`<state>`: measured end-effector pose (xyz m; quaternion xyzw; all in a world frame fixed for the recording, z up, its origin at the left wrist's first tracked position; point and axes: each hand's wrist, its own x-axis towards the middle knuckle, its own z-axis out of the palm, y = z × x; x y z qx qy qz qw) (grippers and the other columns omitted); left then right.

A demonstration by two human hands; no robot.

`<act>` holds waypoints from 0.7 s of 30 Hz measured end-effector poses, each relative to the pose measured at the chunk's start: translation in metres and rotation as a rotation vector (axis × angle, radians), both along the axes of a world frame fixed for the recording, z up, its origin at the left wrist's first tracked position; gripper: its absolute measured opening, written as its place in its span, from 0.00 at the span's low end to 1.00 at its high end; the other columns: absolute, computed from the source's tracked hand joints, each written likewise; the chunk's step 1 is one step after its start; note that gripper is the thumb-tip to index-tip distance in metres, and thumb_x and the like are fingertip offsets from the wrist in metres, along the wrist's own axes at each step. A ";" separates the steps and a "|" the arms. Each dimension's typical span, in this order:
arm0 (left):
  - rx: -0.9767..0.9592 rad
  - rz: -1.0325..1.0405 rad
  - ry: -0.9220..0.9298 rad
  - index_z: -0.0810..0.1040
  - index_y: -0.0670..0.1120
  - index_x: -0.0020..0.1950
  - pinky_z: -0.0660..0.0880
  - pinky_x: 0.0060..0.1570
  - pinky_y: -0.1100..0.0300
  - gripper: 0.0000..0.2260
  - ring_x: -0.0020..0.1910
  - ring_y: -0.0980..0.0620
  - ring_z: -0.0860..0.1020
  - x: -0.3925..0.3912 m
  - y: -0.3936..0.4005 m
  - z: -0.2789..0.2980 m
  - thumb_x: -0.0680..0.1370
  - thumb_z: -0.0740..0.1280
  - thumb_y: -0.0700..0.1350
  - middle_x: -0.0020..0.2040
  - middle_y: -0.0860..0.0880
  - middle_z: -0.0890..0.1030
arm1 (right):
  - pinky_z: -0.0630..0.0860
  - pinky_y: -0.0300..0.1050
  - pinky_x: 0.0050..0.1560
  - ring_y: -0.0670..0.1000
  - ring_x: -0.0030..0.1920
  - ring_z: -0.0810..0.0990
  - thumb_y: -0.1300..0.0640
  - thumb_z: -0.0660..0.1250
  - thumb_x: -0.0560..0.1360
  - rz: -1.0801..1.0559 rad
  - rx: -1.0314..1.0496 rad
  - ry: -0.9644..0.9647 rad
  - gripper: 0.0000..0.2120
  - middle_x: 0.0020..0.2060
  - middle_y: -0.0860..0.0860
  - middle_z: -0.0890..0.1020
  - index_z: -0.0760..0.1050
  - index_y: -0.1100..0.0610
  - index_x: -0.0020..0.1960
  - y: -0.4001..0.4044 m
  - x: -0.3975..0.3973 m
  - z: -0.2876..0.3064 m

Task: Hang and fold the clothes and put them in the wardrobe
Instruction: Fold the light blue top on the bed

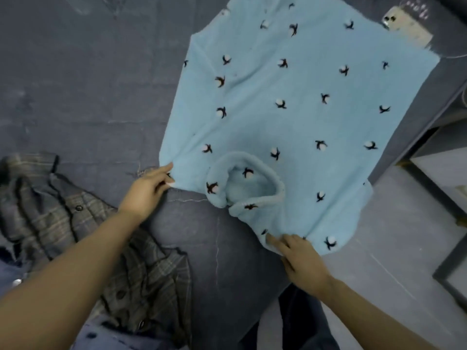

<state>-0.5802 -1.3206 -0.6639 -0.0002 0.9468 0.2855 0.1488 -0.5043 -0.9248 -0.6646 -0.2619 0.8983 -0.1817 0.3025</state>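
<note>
Blue sweater flat, left hand (right hand too) pinching near edge

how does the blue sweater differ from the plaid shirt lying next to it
The sweater is pale blue with small dark and white motifs; the shirt is grey-brown plaid with buttons. The sweater lies spread flat; the shirt lies crumpled. The left hand and right hand grip the sweater's near edge; neither touches the shirt. Both lie on the same grey surface.

Fuzzy, matt knit sweater between the grips; woven plaid shirt beside the left grip; matt grey bed cloth beneath.
</note>
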 end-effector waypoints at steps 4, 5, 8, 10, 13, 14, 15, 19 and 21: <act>-0.203 0.100 0.041 0.84 0.44 0.50 0.65 0.60 0.49 0.12 0.62 0.40 0.71 -0.012 0.016 0.012 0.71 0.66 0.33 0.62 0.46 0.79 | 0.73 0.44 0.52 0.50 0.51 0.76 0.67 0.63 0.75 -0.417 -0.272 -0.127 0.23 0.50 0.50 0.75 0.73 0.54 0.68 -0.008 -0.001 0.005; -0.206 0.162 0.086 0.84 0.47 0.51 0.64 0.56 0.52 0.11 0.59 0.42 0.71 -0.015 0.025 0.020 0.72 0.66 0.38 0.58 0.48 0.78 | 0.74 0.44 0.54 0.48 0.52 0.76 0.66 0.63 0.78 -0.627 -0.388 -0.159 0.18 0.51 0.50 0.75 0.75 0.52 0.65 -0.013 -0.003 0.011; 0.155 0.238 -0.159 0.79 0.53 0.55 0.68 0.49 0.59 0.18 0.52 0.52 0.73 -0.022 0.054 0.042 0.71 0.63 0.60 0.52 0.54 0.74 | 0.74 0.43 0.58 0.45 0.56 0.76 0.48 0.64 0.79 -1.053 -0.530 -0.297 0.12 0.55 0.48 0.75 0.73 0.45 0.62 -0.036 -0.020 0.032; 0.380 0.180 -0.494 0.72 0.57 0.64 0.69 0.51 0.64 0.33 0.56 0.56 0.72 -0.010 0.074 0.051 0.63 0.67 0.71 0.56 0.57 0.69 | 0.74 0.39 0.55 0.45 0.57 0.75 0.39 0.66 0.75 -1.122 -0.525 -0.329 0.23 0.58 0.45 0.73 0.69 0.45 0.66 -0.058 -0.029 0.045; 0.439 0.187 -0.446 0.68 0.53 0.71 0.66 0.63 0.64 0.41 0.62 0.57 0.67 0.031 0.091 0.043 0.63 0.77 0.64 0.63 0.54 0.64 | 0.74 0.31 0.55 0.39 0.61 0.72 0.39 0.73 0.66 -1.172 -0.579 -0.372 0.39 0.63 0.42 0.68 0.61 0.48 0.72 -0.102 -0.023 0.052; 0.459 0.243 -0.319 0.71 0.48 0.69 0.67 0.65 0.65 0.34 0.62 0.57 0.68 0.044 0.094 0.037 0.66 0.78 0.54 0.64 0.51 0.66 | 0.73 0.30 0.57 0.39 0.62 0.71 0.41 0.74 0.67 -1.203 -0.581 -0.369 0.40 0.63 0.43 0.67 0.60 0.50 0.72 -0.113 -0.015 0.050; 0.488 0.319 -0.204 0.76 0.43 0.64 0.68 0.65 0.64 0.25 0.60 0.58 0.70 0.054 0.097 0.033 0.69 0.77 0.44 0.63 0.48 0.70 | 0.72 0.28 0.57 0.41 0.62 0.71 0.45 0.74 0.69 -1.252 -0.564 -0.350 0.37 0.64 0.44 0.66 0.61 0.51 0.71 -0.121 -0.008 0.049; 0.655 0.517 -0.142 0.82 0.44 0.53 0.74 0.57 0.66 0.15 0.53 0.61 0.78 0.063 0.094 0.032 0.72 0.69 0.27 0.55 0.46 0.81 | 0.75 0.28 0.49 0.50 0.60 0.74 0.61 0.68 0.77 -1.619 -0.590 -0.307 0.16 0.62 0.53 0.71 0.70 0.53 0.62 -0.117 0.014 0.042; 0.713 0.443 -0.276 0.83 0.49 0.50 0.74 0.51 0.70 0.18 0.49 0.64 0.80 0.054 0.082 0.037 0.71 0.70 0.27 0.51 0.52 0.82 | 0.79 0.42 0.54 0.54 0.57 0.79 0.59 0.70 0.76 -1.664 -0.650 -0.431 0.10 0.56 0.56 0.80 0.76 0.53 0.56 -0.105 0.023 0.042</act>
